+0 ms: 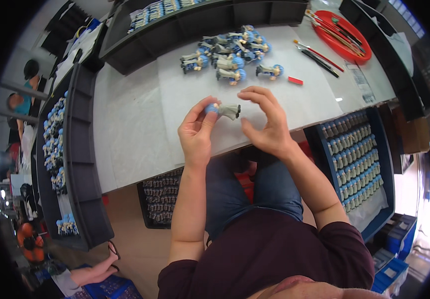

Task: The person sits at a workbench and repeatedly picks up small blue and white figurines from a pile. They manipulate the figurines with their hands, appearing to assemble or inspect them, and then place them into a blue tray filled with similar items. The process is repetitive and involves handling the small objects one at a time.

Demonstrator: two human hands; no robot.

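Observation:
My left hand (pixel 197 130) is closed round the blue-haired head of a small figurine (pixel 229 110) in pale grey clothing. The figurine lies sideways in the grip, its dark feet pointing right. To the right of those feet, my right hand (pixel 268 122) is held open, thumb and fingers apart, with nothing between them. Beyond both hands, a loose pile of similar figurines (pixel 230 62) rests on white paper (pixel 175 99) on the table. One separate figurine (pixel 269 71) lies at the right side of the pile, near a small red block (pixel 295 80).
A red oval tray (pixel 319 20) of brushes stands at the far right, with several brushes (pixel 319 57) beside it. Dark crates of figurines stand at the back (pixel 200 22) and left (pixel 83 149). A blue crate (pixel 387 184) holds rows of them at right. Another person's legs (pixel 92 271) show lower left.

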